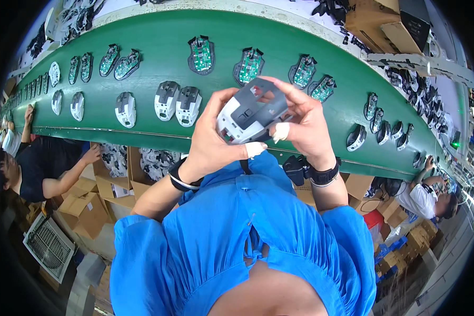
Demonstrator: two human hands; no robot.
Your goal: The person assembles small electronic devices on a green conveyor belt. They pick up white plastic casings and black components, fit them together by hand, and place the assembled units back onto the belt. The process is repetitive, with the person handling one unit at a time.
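Note:
Between my two hands, above the near side of the green belt, is a computer mouse shell in white and dark grey, with cut-out openings in its surface. My left hand grips its left side, the thumb along the lower edge. Around its right side curl the fingers of my right hand, the thumb near the lower right edge. White covers wrap both thumb tips. Behind the shell lies a mouse base with a green circuit board. To the left, similar white and grey shells rest on the belt.
Several mouse bases with circuit boards lie along the far side of the green belt. Dark shells sit at the right. Co-workers are at both ends of the near edge. Cardboard boxes stand below it.

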